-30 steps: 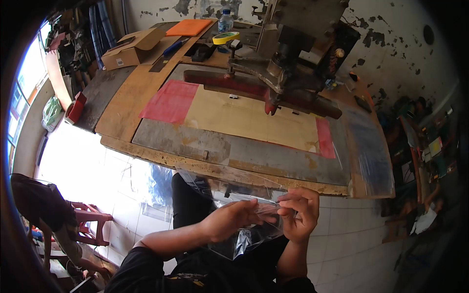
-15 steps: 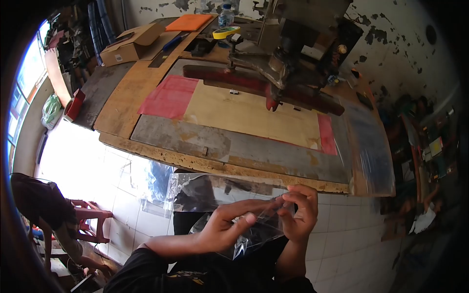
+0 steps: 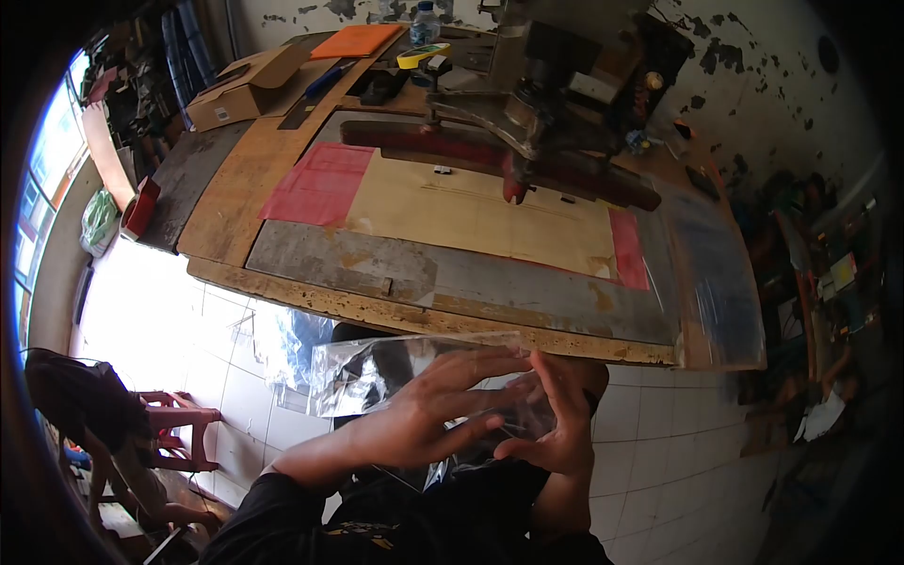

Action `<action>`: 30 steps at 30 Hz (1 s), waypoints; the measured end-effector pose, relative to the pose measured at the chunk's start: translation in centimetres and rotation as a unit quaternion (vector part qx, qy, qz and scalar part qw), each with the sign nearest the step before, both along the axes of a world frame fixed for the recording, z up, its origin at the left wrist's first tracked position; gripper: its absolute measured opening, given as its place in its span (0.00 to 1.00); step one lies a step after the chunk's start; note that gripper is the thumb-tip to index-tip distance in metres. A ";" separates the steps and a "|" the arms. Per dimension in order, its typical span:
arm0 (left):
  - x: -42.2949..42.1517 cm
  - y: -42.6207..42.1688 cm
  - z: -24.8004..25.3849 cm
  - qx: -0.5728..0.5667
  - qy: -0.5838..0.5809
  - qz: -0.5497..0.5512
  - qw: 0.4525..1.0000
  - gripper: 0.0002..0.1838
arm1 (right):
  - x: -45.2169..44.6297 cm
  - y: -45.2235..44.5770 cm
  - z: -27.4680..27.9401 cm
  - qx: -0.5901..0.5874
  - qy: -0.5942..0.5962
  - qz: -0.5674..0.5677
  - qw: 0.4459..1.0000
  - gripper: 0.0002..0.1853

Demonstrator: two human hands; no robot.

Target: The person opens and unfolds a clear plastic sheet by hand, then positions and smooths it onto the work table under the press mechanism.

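Note:
A clear plastic sheet (image 3: 353,377), crinkled and shiny, hangs below the front edge of the worktable. My left hand (image 3: 447,400) is laid over it with long, stretched fingers, the thumb lower down and plastic between them. At the sheet's right end, my right hand (image 3: 560,414) curves around the plastic, its thumb and fingers apart on either side. The fingertips of both hands come close together there. Part of the sheet is hidden behind my hands, and glossy folds show beneath them.
A machine with a dark red bar (image 3: 424,146) stands over a cream sheet (image 3: 471,212) with red ends on the worktable (image 3: 217,202). A cardboard box (image 3: 250,89), yellow tape roll (image 3: 424,56) and bottle (image 3: 425,24) sit behind. Another person (image 3: 94,414) is at left beside a red stool (image 3: 184,428).
My left hand has risen slightly and its fingers have straightened over the plastic. My right hand has turned and moved a little left, its thumb spreading away. The view has shifted slightly.

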State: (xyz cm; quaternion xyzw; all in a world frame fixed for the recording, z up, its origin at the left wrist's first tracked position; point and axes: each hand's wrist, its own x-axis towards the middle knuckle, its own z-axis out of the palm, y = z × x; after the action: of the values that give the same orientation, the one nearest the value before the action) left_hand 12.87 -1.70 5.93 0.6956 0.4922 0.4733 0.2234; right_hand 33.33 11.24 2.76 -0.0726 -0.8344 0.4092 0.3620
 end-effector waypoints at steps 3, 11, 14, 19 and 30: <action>-1.0 0.4 1.9 0.034 0.083 -0.010 0.996 0.21 | 0.7 -0.2 0.0 0.006 -0.036 -0.010 0.999 0.61; -2.7 2.6 5.6 0.040 0.067 -0.087 0.993 0.08 | 2.5 0.7 1.3 0.019 -0.023 -0.115 0.993 0.48; -3.4 3.7 5.5 0.041 0.027 -0.081 0.996 0.10 | 3.6 0.9 2.2 -0.005 -0.035 -0.149 0.988 0.38; -3.9 4.1 2.3 -0.051 -0.116 -0.061 0.990 0.11 | 4.9 0.3 0.9 -0.072 -0.093 -0.151 0.982 0.29; -2.3 3.1 -1.2 0.014 -0.167 -0.006 0.986 0.09 | 5.0 -0.8 -1.3 -0.126 -0.126 -0.177 0.968 0.17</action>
State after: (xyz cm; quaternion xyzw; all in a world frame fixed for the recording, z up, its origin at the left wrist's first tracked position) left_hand 10.60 1.42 4.69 0.6128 0.4371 0.5880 0.2960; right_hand 38.29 10.41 1.43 -0.3151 -0.7887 0.4282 0.3087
